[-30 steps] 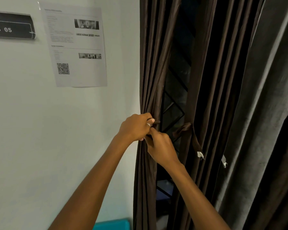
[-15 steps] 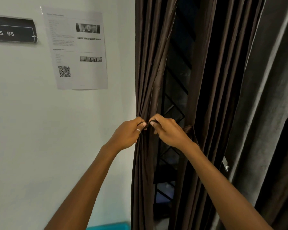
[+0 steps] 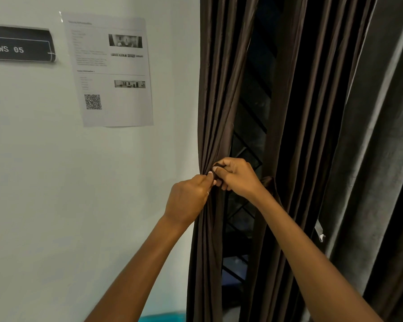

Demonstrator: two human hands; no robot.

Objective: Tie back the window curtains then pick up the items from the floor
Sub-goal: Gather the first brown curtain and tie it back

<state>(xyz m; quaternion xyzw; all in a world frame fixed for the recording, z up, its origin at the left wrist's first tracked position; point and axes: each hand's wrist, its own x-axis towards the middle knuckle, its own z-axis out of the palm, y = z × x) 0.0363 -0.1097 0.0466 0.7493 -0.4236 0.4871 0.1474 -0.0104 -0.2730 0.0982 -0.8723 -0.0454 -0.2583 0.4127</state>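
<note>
While the left hand (image 3: pixel 187 201) and right hand (image 3: pixel 236 178) meet, fingers pinched shut on the brown tie-back strap (image 3: pixel 269 185), the gathered brown curtain (image 3: pixel 215 101) hangs beside the white wall (image 3: pixel 44 182) and its taped paper notice (image 3: pixel 109 70).

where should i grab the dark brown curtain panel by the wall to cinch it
Grip the dark brown satin curtain panel at its narrow gathered waist, where the left hand and right hand pinch. Come from the room side, front-on: the folds bunch tightest there.

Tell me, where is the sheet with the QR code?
In the head view, the printed sheet hangs on the white wall, upper left, between the "WS 05" sign and the brown curtain.
</note>
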